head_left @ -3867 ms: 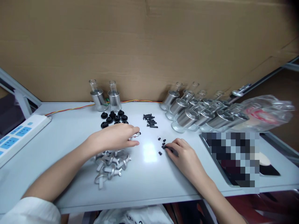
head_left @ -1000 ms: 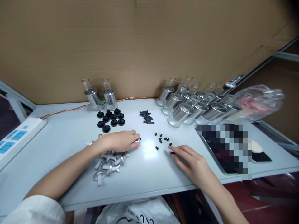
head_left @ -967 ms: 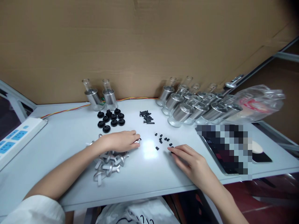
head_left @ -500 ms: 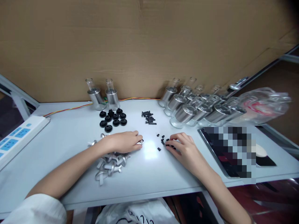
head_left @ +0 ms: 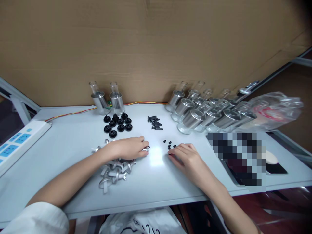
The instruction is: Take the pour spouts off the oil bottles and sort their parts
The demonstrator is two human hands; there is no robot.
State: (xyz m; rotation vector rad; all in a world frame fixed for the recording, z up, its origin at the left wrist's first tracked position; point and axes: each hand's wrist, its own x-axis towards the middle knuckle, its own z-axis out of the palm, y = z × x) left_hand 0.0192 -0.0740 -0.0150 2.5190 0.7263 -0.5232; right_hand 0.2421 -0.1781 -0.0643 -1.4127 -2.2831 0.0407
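My left hand (head_left: 133, 148) is closed round a small silver metal part (head_left: 145, 149), whose end shows between thumb and fingers. Under and behind that hand lies a pile of silver metal parts (head_left: 117, 174). My right hand (head_left: 185, 157) has thumb and index finger pinched at a tiny black piece, mostly hidden by the fingertips. Beside its fingers several tiny black pieces (head_left: 170, 143) are scattered on the grey table (head_left: 151, 188). Thin black screw-like pieces (head_left: 156, 123) lie farther back, between the hands. Round black caps (head_left: 121, 127) sit behind my left hand.
Two glass-and-metal vessels (head_left: 117, 102) stand at the back left, and several more (head_left: 197, 118) at the back right. A white power strip (head_left: 17, 143) lies at far left, a clear plastic bag (head_left: 278, 109) at right. A blurred-out dark device (head_left: 239, 159) is at right.
My right hand has shifted slightly toward me, and its thumb and index finger have closed together where a black piece lay. The left hand holds its place.
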